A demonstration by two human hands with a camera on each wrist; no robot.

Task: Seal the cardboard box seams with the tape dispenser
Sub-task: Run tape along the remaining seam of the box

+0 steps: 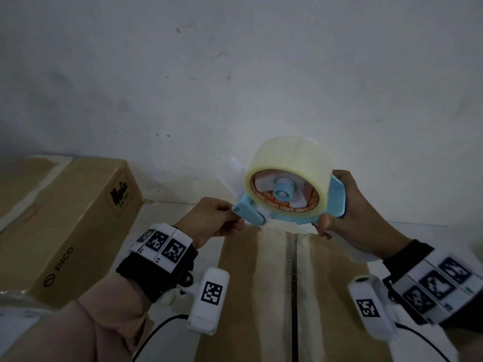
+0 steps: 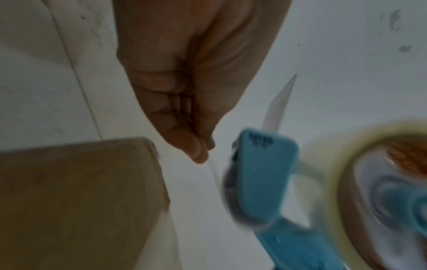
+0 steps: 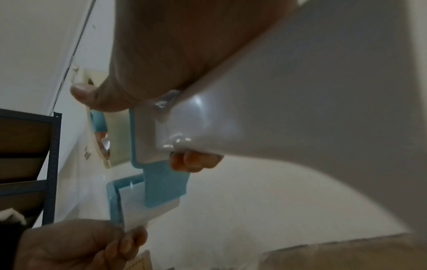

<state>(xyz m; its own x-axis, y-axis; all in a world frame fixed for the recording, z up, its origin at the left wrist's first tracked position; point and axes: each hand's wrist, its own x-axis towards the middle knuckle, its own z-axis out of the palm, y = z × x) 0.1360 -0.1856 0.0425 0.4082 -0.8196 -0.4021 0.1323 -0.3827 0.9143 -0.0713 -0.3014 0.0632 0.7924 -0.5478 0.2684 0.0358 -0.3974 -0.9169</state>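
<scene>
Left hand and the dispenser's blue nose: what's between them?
A short strip of clear tape, pinched by the left hand, spans to the dispenser; left wrist view.

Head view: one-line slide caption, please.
Right hand holds dispenser above box; left hand pinches tape end.

I am seeing a second brown cardboard box printed with black lettering [image 1: 70,220] sitting off to the left, well apart from the work. A scuffed white wall [image 1: 235,74] is rising behind it. In the right wrist view, a dark blue metal shelving rack with brown shelves [image 3: 27,155] is standing at the far left.
</scene>
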